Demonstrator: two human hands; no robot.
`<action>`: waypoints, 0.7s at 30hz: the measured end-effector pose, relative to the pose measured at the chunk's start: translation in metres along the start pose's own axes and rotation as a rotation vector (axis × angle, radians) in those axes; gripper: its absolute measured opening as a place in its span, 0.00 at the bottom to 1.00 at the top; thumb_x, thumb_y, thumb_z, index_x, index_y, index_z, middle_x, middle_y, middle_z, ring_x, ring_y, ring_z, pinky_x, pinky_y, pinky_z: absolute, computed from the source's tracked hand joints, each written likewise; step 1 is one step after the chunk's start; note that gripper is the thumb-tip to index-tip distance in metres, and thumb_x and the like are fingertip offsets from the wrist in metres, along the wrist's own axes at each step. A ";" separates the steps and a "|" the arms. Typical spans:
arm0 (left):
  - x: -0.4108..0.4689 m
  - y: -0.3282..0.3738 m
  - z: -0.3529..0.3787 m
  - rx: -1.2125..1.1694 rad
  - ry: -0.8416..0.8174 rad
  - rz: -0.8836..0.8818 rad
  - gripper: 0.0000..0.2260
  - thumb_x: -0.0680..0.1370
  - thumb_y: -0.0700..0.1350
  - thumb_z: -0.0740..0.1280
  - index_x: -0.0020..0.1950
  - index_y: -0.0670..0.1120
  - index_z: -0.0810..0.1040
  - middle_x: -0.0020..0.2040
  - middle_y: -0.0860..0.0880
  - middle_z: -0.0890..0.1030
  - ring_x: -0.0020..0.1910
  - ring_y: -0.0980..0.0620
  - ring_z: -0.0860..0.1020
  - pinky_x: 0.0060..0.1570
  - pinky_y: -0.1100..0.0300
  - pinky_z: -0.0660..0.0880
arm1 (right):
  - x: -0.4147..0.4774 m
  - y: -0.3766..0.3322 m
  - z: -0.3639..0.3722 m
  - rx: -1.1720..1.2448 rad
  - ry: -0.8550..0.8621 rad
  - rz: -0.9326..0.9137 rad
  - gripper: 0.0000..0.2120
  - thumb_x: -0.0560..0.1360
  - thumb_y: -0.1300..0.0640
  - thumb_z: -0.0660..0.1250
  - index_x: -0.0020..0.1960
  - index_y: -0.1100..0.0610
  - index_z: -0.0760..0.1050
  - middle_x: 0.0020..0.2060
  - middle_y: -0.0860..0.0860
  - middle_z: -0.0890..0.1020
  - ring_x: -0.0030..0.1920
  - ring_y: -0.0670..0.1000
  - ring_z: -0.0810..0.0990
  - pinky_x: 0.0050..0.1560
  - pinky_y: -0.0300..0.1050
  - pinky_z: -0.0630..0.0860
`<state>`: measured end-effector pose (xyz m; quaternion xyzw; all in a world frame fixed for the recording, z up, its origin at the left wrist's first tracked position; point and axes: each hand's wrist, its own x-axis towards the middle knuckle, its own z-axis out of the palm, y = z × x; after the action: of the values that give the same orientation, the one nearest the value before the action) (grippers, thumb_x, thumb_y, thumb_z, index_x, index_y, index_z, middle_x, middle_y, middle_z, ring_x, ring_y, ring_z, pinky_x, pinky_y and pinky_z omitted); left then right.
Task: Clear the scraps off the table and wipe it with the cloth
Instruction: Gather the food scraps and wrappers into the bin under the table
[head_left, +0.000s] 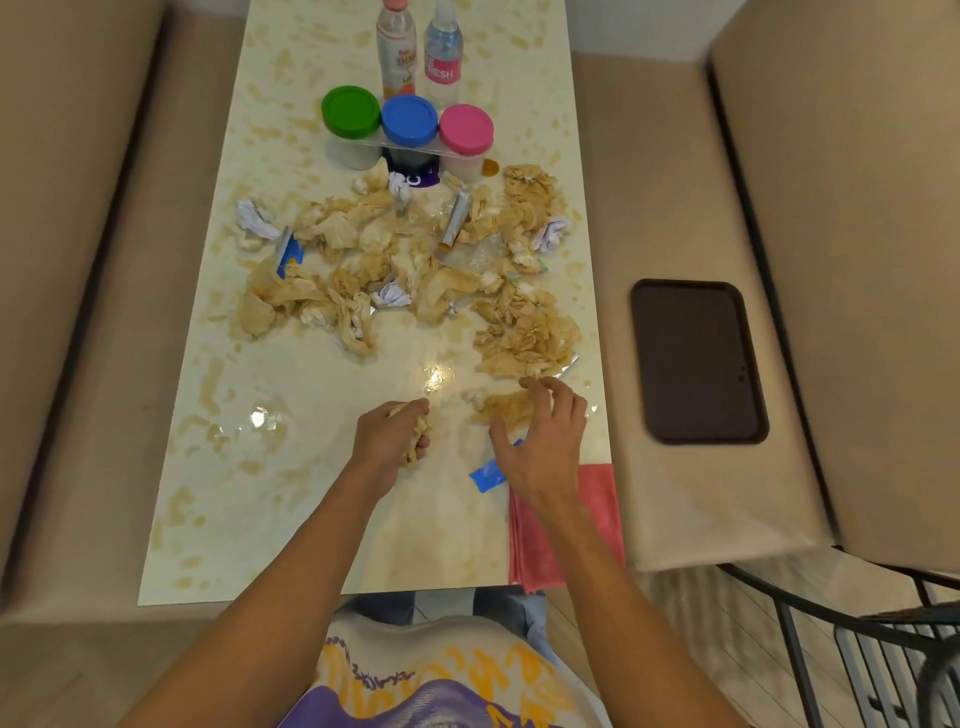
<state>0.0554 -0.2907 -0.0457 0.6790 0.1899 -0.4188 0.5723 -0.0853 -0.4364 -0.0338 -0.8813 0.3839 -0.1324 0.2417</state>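
Both hands work the near end of the table (249, 519).
My left hand (387, 436) grips a tan wad (418, 434); my right hand (545, 441) arches, fingers spread, over a loose scrap (506, 408). The scrap pile (415, 270) lies mid-table, and the pink cloth (602, 509) sits at the near right corner.

Upper garment: cream-white fabric shirt (395, 644), its front printed with a large graphic in purple and orange-yellow, with wavy outlined shapes; the wording cannot be read. Lower garment: blue-grey denim trousers (382, 605), both legs partly in view. Left forearm (291, 561) and right forearm (608, 582): uncovered to the wrist. Left hand (389, 434) and right hand (545, 441): bare.
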 end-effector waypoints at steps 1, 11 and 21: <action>-0.001 0.000 0.000 0.000 0.001 0.002 0.10 0.78 0.45 0.75 0.51 0.38 0.83 0.33 0.44 0.79 0.28 0.48 0.75 0.32 0.57 0.75 | 0.001 0.000 -0.001 0.005 -0.003 0.026 0.29 0.74 0.43 0.71 0.72 0.53 0.73 0.68 0.54 0.72 0.65 0.56 0.68 0.65 0.53 0.71; -0.004 -0.002 -0.001 0.000 -0.005 0.009 0.10 0.78 0.46 0.75 0.51 0.38 0.83 0.34 0.44 0.80 0.29 0.48 0.76 0.33 0.56 0.75 | -0.003 -0.015 0.022 -0.245 -0.316 -0.181 0.25 0.76 0.46 0.74 0.71 0.45 0.74 0.68 0.58 0.70 0.62 0.61 0.69 0.58 0.59 0.78; -0.005 0.002 -0.005 -0.005 0.011 0.009 0.09 0.78 0.45 0.74 0.51 0.38 0.83 0.35 0.44 0.80 0.29 0.49 0.76 0.31 0.58 0.75 | -0.005 -0.013 0.016 0.015 -0.313 -0.072 0.20 0.78 0.66 0.67 0.70 0.59 0.77 0.60 0.57 0.76 0.58 0.58 0.71 0.61 0.55 0.75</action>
<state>0.0558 -0.2850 -0.0410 0.6808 0.1912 -0.4120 0.5747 -0.0743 -0.4196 -0.0410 -0.9025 0.3088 -0.0047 0.3003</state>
